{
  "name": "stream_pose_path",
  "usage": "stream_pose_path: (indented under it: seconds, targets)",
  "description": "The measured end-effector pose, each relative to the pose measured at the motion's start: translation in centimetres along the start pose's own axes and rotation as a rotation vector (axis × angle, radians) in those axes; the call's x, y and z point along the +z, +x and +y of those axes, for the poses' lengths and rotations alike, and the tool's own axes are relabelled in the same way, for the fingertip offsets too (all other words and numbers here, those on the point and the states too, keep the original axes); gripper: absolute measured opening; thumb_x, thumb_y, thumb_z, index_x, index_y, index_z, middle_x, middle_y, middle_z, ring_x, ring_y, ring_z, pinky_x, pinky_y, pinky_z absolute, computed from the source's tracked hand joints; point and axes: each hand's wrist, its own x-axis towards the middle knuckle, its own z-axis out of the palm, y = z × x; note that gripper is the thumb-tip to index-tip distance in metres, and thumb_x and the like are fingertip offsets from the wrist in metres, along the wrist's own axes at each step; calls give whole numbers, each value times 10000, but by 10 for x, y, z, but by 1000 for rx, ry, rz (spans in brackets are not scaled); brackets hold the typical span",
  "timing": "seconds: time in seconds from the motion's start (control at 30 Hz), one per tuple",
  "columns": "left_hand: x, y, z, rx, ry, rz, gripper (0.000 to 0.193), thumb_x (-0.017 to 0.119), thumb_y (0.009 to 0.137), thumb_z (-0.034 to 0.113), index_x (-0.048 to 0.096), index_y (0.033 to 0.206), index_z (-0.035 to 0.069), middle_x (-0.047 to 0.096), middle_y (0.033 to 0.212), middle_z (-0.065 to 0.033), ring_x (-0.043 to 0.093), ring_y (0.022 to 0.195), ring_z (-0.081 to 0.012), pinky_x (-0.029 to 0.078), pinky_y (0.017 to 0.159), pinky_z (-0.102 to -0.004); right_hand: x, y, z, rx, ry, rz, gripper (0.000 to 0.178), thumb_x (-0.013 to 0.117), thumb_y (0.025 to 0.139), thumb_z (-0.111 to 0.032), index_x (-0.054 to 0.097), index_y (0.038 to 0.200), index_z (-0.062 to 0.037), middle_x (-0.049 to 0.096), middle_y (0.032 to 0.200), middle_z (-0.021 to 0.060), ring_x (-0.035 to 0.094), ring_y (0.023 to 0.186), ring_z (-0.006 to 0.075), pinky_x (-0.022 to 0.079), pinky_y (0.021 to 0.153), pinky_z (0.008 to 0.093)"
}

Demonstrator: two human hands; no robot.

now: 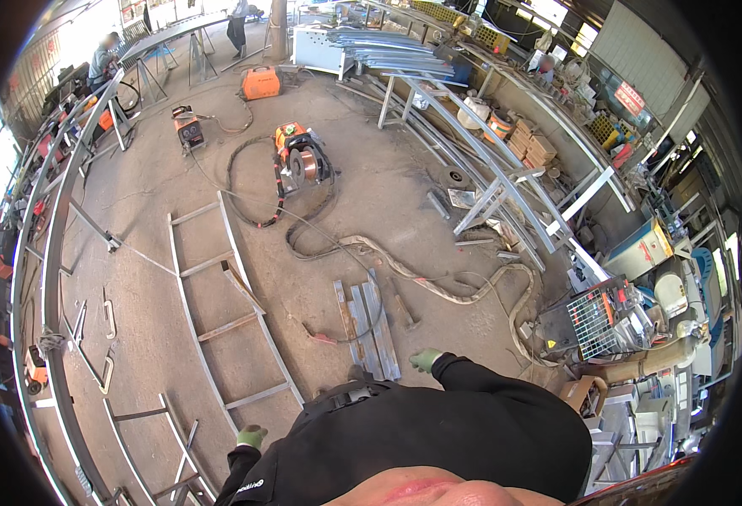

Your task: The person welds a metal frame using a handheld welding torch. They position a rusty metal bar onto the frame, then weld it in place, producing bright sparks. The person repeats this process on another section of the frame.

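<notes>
My left hand, in a green glove, hangs beside the lower end of a ladder-shaped metal frame lying on the floor. It is open and I see nothing in it. My right hand, gloved the same way, is held out to the side with loose fingers, open and bare of any tool. Nearest to it are several flat metal bars and a hammer on the floor. A welding torch with a reddish handle lies left of the bars, its cable trailing away.
Ahead stand an orange wire feeder with a wire spool and an orange welding machine. A thick hose snakes across the floor on the right. Metal trestles stand beyond it. Long steel rails run along the left; a person is far off.
</notes>
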Motion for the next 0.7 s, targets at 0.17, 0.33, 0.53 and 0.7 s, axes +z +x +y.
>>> stream_pose_path:
  seconds: [0.17, 0.33, 0.53, 0.7]
  targets:
    - [1, -28, -44, -25, 326, -86, 496, 803, 814, 344, 746, 1180, 14, 766, 1129, -166, 712, 1094, -283, 544, 945, -373, 7, -4, -25, -101, -54, 26, 427, 545, 935, -420, 732, 1020, -45, 734, 886, 128, 678, 742, 235, 539, 662, 382]
    - [4, -46, -62, -89, 410, -119, 529, 776, 824, 399, 743, 1200, 29, 750, 1182, -168, 698, 1133, -301, 534, 971, -385, 25, 20, 7, -63, -7, -33, 414, 571, 962, -416, 735, 1002, -38, 732, 862, 113, 672, 715, 216, 536, 653, 368]
    - [0, -51, -23, -174, 333, -107, 571, 743, 836, 464, 740, 1224, 46, 731, 1247, -169, 681, 1180, -323, 523, 1002, -398, 8, 53, 51, 211, 19, -63, 386, 598, 1012, -347, 741, 1086, 4, 761, 1008, 167, 713, 898, 279, 544, 818, 427]
    - [-14, -20, 40, -60, 260, -13, 621, 757, 843, 429, 696, 1273, -14, 726, 1235, -218, 690, 1170, -324, 521, 1019, -389, -14, 80, 50, 186, 359, -98, 383, 558, 1007, -374, 665, 1216, -72, 731, 1134, 98, 708, 913, 257, 540, 733, 433]
